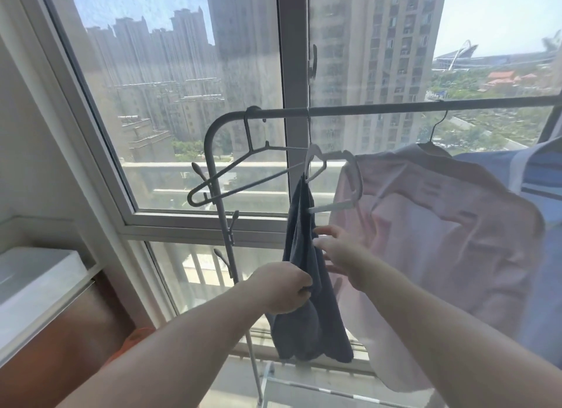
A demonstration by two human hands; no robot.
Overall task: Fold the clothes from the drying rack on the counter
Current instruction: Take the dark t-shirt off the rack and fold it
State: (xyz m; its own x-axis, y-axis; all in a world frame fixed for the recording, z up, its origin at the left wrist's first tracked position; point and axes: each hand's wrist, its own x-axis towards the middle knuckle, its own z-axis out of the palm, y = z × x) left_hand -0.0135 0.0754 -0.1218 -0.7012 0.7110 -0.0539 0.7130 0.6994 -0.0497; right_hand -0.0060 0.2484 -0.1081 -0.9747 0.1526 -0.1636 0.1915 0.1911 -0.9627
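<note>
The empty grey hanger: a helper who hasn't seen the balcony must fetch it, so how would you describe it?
Find the grey drying rack in front of the big window, then follow its top rail to the curved left corner. The empty grey hanger hooks on right there, tilted down to the left. Unlike the white hanger beside it with the dark grey cloth, it carries nothing.

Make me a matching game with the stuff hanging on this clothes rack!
Things:
1. grey cloth
2. pink shirt
3. grey hanger
4. blue garment

States:
A. empty, nothing on it
B. gripped by the left hand
C. far right, partly cut off
D. hanging just right of the white hanger

Pairs: 1-B, 2-D, 3-A, 4-C
</note>
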